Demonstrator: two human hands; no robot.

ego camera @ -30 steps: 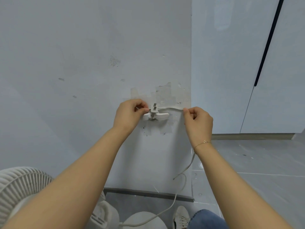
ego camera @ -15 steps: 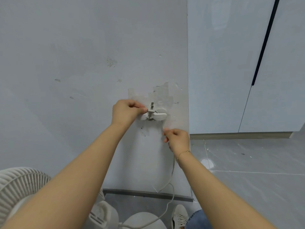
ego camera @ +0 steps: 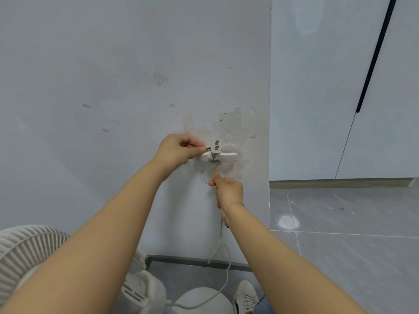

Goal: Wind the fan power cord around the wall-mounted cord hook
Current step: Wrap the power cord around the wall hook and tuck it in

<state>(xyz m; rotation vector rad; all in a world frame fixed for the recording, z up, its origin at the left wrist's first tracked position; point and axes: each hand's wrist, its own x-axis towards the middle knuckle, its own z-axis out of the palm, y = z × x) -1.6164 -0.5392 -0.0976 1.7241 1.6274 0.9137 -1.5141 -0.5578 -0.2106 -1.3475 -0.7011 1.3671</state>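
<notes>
Hands (ego camera: 179, 149) (ego camera: 227, 190) on cord (ego camera: 218, 243), hook (ego camera: 218, 155) nr wall edge (ego camera: 269, 132)

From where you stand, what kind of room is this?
Probably a plain indoor room or hallway corner in a home, sparsely finished. The signs: a painted wall with patched, scuffed plaster around a stuck-on cord hook, grey floor tiles, and a white standing fan at the person's feet.

White cord hook (ego camera: 221, 155) on patchy wall, grey plug (ego camera: 216, 148) upright against it, white power cord (ego camera: 219, 242) hanging to floor
</notes>
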